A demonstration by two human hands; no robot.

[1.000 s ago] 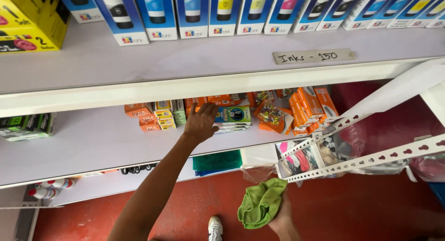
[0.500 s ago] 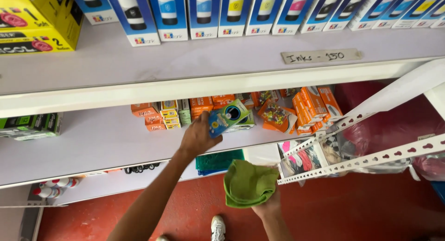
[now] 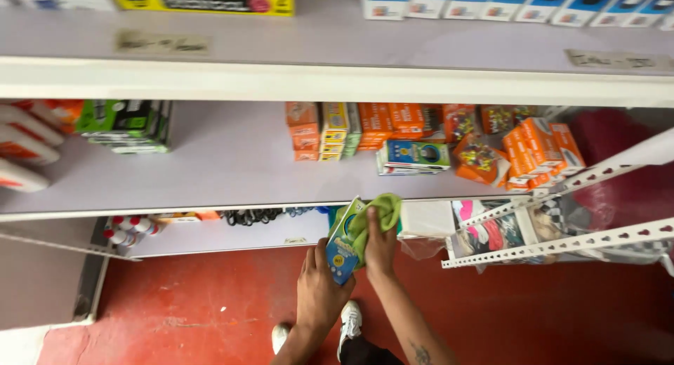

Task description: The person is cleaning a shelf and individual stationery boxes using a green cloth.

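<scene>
Green cloth (image 3: 372, 221), blue packet (image 3: 342, 251)

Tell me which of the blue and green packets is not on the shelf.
The packet in the left hand; the right hand presses a green cloth on it. The others lie stacked on the shelf.

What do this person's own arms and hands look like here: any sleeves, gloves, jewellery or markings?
Both forearms are bare, with no sleeves in view. The left hand and right hand wear no gloves, and no rings or watch show. The right forearm carries a small dark tattoo near the frame's bottom edge.
</scene>
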